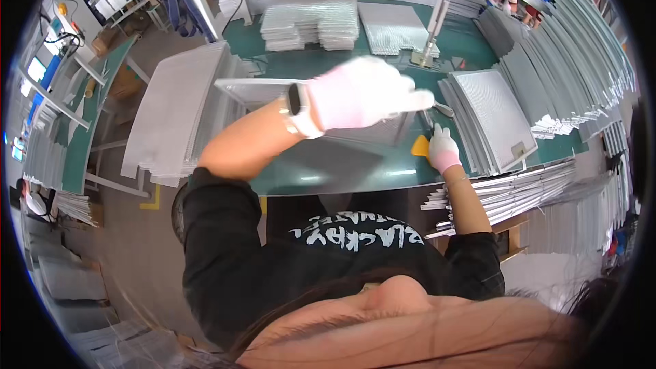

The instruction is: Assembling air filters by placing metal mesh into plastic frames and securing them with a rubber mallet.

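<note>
left hand (365,92) on mesh panel (273,89); right hand (443,149) touching yellow scraper (420,146)

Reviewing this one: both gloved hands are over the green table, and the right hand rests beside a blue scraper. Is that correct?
Not quite. In the head view the scraper beside the right hand is yellow, not blue. The rest holds: both hands are gloved, with the left hand also over the green table.

Your gloves are pink-white on both the left hand (365,92) and right hand (443,150); yellow scraper (420,145), silver mesh panels (493,113), green bench (342,164), black sleeves.
</note>
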Tool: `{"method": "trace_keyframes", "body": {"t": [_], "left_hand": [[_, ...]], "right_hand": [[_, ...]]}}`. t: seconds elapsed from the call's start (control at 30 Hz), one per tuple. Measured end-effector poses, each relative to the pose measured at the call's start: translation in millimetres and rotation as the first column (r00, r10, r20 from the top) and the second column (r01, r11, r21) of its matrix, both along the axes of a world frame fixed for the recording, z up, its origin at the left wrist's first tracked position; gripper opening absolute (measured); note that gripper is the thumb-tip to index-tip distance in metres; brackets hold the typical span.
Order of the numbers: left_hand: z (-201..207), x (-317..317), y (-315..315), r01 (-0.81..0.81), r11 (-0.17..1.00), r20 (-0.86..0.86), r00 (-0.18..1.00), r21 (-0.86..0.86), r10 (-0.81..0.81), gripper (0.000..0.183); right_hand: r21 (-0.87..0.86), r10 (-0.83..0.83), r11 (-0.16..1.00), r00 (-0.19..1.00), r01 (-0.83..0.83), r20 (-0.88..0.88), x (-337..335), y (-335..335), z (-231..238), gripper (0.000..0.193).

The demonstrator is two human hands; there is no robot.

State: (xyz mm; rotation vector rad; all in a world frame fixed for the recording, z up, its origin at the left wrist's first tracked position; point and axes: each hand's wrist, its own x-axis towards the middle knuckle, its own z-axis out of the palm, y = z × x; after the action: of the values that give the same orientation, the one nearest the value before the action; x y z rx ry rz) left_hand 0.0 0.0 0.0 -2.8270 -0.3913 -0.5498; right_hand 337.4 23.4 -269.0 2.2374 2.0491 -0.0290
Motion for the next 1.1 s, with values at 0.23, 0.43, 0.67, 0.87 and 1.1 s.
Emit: {"method": "trace_keyframes", "body": {"t": [0.23,0.43,0.67,0.87,1.1], "left_hand": [[-48.8,24.2,-0.6,-0.205,0.976,0.192,0.963,0.078,0.187,0.051],[-75.0,51.0,-0.1,-0.449,0.893,0.571,0.741,0.029,0.354,0.074],[-82.1,58.9,6.4,-0.468,0.884,0.65,0.665,-0.021,0.368,0.07],[-87.1,61.3,12.1,-0.481,0.877,0.663,0.652,-0.014,0.368,0.07],[-94.6,61.6,13.9,-0.47,0.882,0.697,0.639,0.018,0.326,0.062]], "right_hand": [[0.164,0.228,0.971,0.448,-0.176,-0.865,6.2,-99.5,178.9,0.055],[0.736,0.726,0.672,0.271,-0.081,-0.632,-4.2,-134.3,264.4,0.06],[0.528,0.714,0.649,0.678,-0.548,-0.174,-24.0,-128.9,269.0,0.055],[0.682,0.747,0.556,0.646,-0.475,-0.159,-27.4,-131.5,238.7,0.055],[0.424,0.553,0.821,0.719,-0.383,-0.422,-3.4,-98.8,130.9,0.062]]}}
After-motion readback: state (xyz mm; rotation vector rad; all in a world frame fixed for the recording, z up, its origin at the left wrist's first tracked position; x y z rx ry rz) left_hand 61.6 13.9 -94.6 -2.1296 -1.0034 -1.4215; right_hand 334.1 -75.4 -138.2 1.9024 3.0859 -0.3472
